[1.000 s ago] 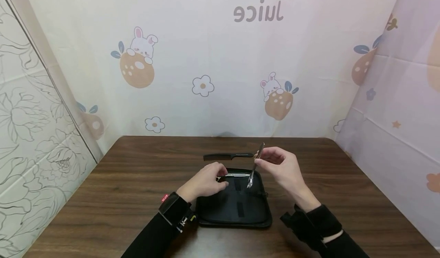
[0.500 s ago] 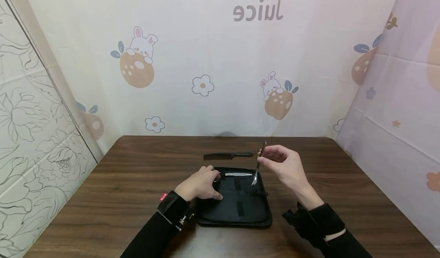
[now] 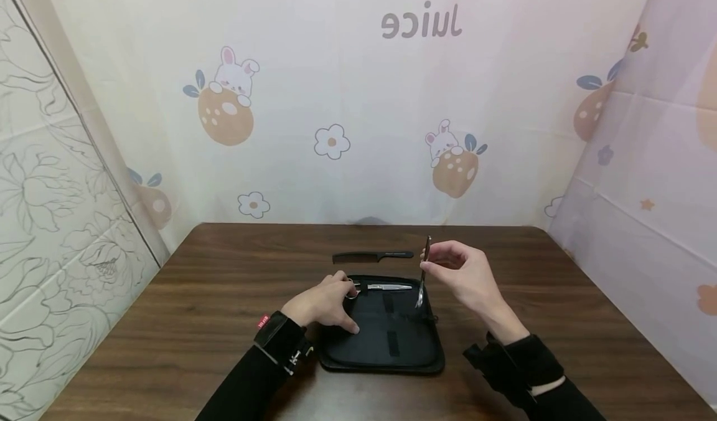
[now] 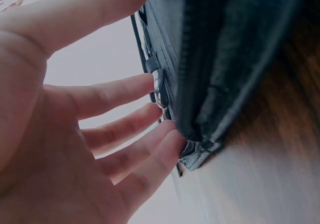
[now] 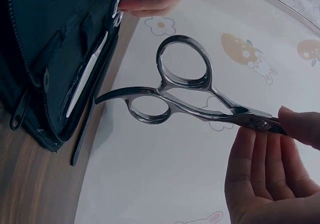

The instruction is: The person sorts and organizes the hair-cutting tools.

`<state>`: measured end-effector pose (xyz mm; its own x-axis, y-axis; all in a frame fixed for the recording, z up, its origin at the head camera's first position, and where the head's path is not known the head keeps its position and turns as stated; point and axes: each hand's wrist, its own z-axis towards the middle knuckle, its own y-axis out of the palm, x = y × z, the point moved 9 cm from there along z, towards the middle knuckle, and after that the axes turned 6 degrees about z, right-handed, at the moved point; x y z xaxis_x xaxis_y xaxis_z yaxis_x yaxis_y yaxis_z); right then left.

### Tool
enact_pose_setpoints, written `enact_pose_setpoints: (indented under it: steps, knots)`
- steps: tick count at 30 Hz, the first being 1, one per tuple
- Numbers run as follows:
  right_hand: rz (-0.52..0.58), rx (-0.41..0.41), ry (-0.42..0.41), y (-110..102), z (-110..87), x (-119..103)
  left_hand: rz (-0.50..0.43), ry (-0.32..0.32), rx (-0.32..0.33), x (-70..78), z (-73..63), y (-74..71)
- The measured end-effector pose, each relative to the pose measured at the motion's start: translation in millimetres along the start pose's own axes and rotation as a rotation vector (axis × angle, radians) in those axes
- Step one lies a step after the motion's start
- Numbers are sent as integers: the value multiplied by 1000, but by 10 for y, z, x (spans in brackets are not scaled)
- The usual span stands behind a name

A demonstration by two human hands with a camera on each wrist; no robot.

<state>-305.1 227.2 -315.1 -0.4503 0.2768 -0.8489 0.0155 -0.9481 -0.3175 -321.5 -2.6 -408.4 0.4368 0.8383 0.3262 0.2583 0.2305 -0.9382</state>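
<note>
My right hand (image 3: pixel 465 276) pinches a pair of silver hair-cutting scissors (image 3: pixel 423 284) between thumb and fingers, near the pivot and blades. Their finger rings hang downward over the case's right side; the right wrist view shows both rings and the curved finger rest of these scissors (image 5: pixel 185 79). A black zip case (image 3: pixel 370 352) lies spread on the table. A second pair of scissors (image 3: pixel 389 287) lies along its far edge. My left hand (image 3: pixel 323 302) rests at the case's left side, thumb extended, its fingertips (image 4: pixel 147 81) touching the second pair's ring and the case edge.
A black comb (image 3: pixel 358 257) lies on the wooden table (image 3: pixel 224 284) beyond the case. Two dark straps (image 3: pixel 393 343) run across the case's inside. A zip pull (image 5: pixel 19 115) sticks out at the case's edge. Printed curtains (image 3: pixel 336 66) surround the table.
My left hand has shifted left and its thumb has come down onto the case, uncovering more of the second scissors. The held scissors have moved slightly right and now hang more upright.
</note>
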Motion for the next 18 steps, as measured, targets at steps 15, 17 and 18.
enact_pose_setpoints:
  steps: [15, 17, 18]
  knots:
    - [-62, -75, 22, 77, -6, 39, 15, -5, 21, -24, 13, -4]
    - [-65, -88, 19, 94, -10, 37, 22, -4, 22, -22, 13, -6]
    - [-68, -91, 19, 100, -10, 39, 22, -4, 22, -20, 11, -9]
